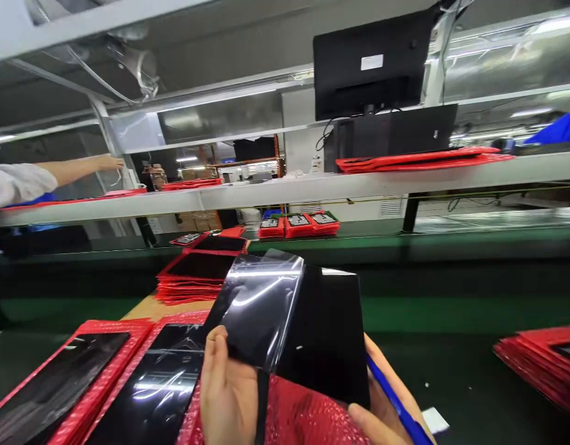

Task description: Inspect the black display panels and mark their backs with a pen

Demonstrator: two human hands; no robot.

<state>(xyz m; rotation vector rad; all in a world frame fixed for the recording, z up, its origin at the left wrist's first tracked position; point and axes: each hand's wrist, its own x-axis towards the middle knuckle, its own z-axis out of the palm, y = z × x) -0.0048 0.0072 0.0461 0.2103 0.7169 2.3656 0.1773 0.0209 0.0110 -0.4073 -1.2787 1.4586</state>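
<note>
Head view: monitor label (371,62) unreadable.

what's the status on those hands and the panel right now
Left hand pinches clear film lifted off black panel. Right hand props panel from below, blue pen in fingers. Red bubble sleeve underneath.

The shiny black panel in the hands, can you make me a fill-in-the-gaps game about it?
1. The left hand peels a clear ____ off the black panel.
2. The right hand also holds a ____ pen.
3. The trays stacked behind the panel are ____.
4. Up on the shelf stands a black ____.

Missing words: film; blue; red; monitor
</note>
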